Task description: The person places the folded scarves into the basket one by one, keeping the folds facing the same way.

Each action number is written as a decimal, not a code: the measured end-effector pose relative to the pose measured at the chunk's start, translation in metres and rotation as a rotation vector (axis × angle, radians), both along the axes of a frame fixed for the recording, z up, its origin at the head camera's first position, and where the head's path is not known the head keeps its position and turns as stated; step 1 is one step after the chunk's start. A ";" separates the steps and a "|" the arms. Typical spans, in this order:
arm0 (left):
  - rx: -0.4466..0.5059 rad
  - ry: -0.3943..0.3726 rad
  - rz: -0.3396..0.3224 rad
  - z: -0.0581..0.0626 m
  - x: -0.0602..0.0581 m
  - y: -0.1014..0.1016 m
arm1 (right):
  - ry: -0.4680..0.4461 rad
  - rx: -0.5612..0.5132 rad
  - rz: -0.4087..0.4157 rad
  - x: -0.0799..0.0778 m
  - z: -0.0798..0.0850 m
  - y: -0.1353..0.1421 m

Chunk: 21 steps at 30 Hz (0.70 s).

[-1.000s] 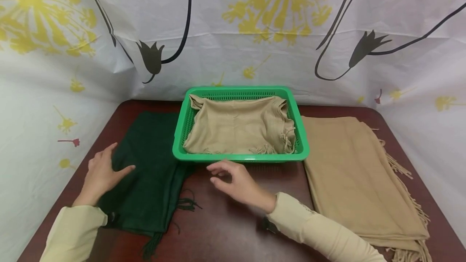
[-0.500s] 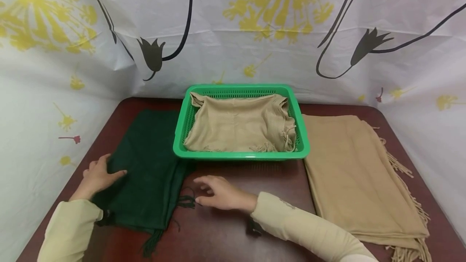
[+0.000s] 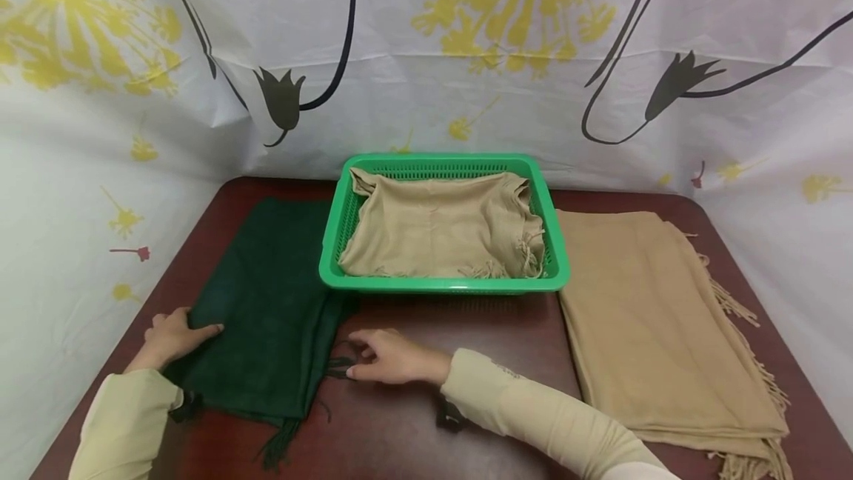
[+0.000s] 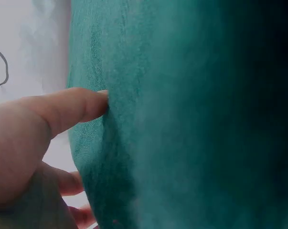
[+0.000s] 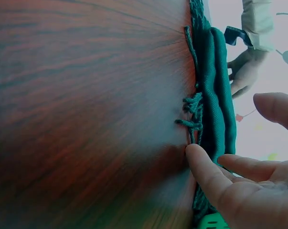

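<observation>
A dark green fringed scarf (image 3: 266,317) lies folded on the left of the table. My left hand (image 3: 170,338) is at its left edge. In the left wrist view the thumb (image 4: 84,106) lies straight on the cloth, and other fingers show just past the edge, partly hidden. My right hand (image 3: 393,356) is beside the scarf's right side, with thumb and fingers apart. In the right wrist view one fingertip (image 5: 194,151) is right at the table by the green fringe (image 5: 194,112), and nothing is between the fingers.
A green plastic basket (image 3: 443,284) holds a folded beige fringed cloth (image 3: 433,232) at the back middle. A tan fringed scarf (image 3: 660,324) lies folded on the right. The reddish-brown table (image 3: 393,428) meets a patterned white sheet (image 3: 400,102) behind.
My left hand has moved down and left to the green scarf's left edge. My right hand has come from the basket's front down and left to the scarf's fringe.
</observation>
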<state>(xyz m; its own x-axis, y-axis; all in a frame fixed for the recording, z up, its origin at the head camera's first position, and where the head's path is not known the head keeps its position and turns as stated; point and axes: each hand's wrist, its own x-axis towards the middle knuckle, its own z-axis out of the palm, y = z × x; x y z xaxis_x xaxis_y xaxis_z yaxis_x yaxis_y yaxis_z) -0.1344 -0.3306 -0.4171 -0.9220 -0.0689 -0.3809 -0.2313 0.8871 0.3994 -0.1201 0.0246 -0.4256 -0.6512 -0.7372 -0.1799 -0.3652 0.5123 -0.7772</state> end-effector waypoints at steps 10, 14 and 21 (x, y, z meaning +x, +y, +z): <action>0.004 0.049 -0.048 -0.001 -0.001 0.002 | -0.136 -0.073 -0.091 -0.008 -0.006 -0.010; 0.003 0.037 -0.040 -0.002 0.000 0.002 | -0.151 -0.091 -0.118 -0.012 -0.007 -0.017; -0.001 0.048 -0.034 -0.005 0.002 0.001 | -0.140 -0.106 -0.142 -0.017 -0.012 -0.029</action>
